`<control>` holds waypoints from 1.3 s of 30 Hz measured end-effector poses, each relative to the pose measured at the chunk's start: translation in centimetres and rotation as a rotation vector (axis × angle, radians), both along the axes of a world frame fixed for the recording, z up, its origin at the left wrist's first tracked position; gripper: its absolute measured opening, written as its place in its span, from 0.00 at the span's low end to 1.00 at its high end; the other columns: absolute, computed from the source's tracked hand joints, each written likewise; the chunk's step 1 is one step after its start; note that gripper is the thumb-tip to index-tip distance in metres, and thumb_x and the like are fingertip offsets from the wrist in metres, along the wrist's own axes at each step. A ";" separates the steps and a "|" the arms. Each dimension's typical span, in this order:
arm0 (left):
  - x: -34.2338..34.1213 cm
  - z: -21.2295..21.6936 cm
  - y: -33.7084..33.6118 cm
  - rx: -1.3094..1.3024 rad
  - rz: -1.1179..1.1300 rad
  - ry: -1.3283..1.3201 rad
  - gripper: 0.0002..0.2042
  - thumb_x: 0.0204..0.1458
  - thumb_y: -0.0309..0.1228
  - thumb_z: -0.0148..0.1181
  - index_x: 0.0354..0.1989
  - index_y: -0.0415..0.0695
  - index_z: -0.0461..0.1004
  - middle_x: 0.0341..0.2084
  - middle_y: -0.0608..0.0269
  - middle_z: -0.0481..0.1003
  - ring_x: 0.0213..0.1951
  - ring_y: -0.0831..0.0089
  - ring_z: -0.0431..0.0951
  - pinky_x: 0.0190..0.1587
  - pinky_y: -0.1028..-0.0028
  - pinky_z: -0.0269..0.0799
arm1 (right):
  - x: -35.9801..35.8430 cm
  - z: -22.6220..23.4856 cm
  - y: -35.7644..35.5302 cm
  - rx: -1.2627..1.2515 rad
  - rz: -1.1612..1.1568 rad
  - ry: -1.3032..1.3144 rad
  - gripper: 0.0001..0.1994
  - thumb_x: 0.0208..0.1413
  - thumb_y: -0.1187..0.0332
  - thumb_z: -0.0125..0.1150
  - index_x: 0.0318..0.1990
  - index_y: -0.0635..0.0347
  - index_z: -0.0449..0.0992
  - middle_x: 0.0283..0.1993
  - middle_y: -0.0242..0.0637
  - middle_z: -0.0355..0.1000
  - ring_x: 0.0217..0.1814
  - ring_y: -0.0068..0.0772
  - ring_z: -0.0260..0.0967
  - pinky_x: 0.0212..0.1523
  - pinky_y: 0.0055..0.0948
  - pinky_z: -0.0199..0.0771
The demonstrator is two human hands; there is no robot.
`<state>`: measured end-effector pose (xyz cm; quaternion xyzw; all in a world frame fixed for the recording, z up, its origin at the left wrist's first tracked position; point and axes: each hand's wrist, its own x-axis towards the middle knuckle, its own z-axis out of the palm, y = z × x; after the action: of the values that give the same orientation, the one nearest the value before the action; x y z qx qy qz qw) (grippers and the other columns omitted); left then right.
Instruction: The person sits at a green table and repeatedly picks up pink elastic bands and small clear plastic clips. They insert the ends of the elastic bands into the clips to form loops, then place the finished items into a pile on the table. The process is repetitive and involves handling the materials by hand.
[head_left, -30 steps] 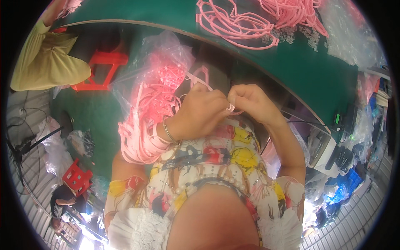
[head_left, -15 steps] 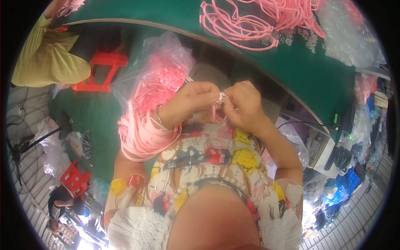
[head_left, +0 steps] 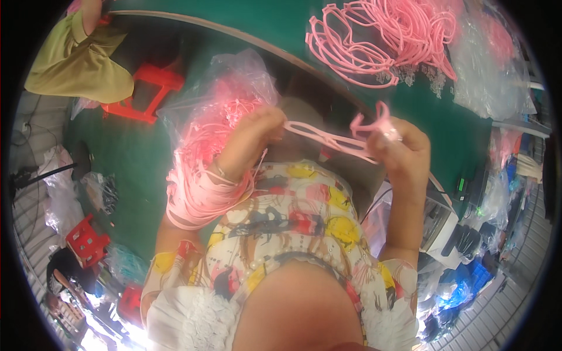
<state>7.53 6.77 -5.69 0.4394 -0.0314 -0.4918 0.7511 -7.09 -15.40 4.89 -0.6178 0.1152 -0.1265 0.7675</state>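
Observation:
A pink strap stretches across in front of me between my two hands. At its left end my left hand pinches it with closed fingers. My right hand is closed around the other end, where a pink loop sticks up and a small pale clear piece, blurred, shows by the fingers. Many light pink straps hang looped over my left forearm, near a bangle at the wrist. Just beyond that wrist, a clear plastic bag holds more tangled pink straps.
On the green table lies a heap of pink cords with small clear pieces along its near edge, next to a clear bag. A red stool and a person in yellow-green clothing are at far left.
My hands have moved apart, the right one going right and the left slightly left. The strap bunched between them is now stretched out.

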 end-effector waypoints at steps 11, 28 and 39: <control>-0.9 -5.2 -3.5 -0.348 0.185 0.666 0.17 0.56 0.38 0.51 0.51 0.45 0.69 0.53 0.56 0.68 0.57 0.59 0.65 0.59 0.57 0.60 | -4.2 4.0 -0.1 0.140 -0.155 -0.183 0.16 0.58 0.64 0.52 0.37 0.74 0.69 0.12 0.21 0.50 0.12 0.13 0.42 0.18 0.21 0.44; -0.9 -2.1 -6.1 -0.254 -0.044 -0.121 0.13 0.61 0.38 0.49 0.44 0.41 0.70 0.39 0.64 0.73 0.41 0.74 0.72 0.49 0.71 0.67 | -7.8 -1.8 -1.6 0.417 0.048 -0.270 0.12 0.51 0.65 0.57 0.29 0.70 0.71 0.13 0.28 0.57 0.12 0.23 0.47 0.16 0.27 0.43; -1.6 4.4 -5.6 -0.365 -0.052 0.128 0.17 0.63 0.43 0.43 0.40 0.40 0.70 0.25 0.70 0.64 0.27 0.78 0.64 0.38 0.77 0.66 | -6.6 -8.6 -0.4 0.590 0.148 0.015 0.17 0.51 0.61 0.57 0.34 0.73 0.74 0.12 0.27 0.53 0.13 0.20 0.45 0.17 0.28 0.44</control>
<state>5.93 1.14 -1.33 0.2626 -0.0836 -0.5240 0.8059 -13.70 -15.83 -3.70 -0.3758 0.1071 -0.0267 0.9201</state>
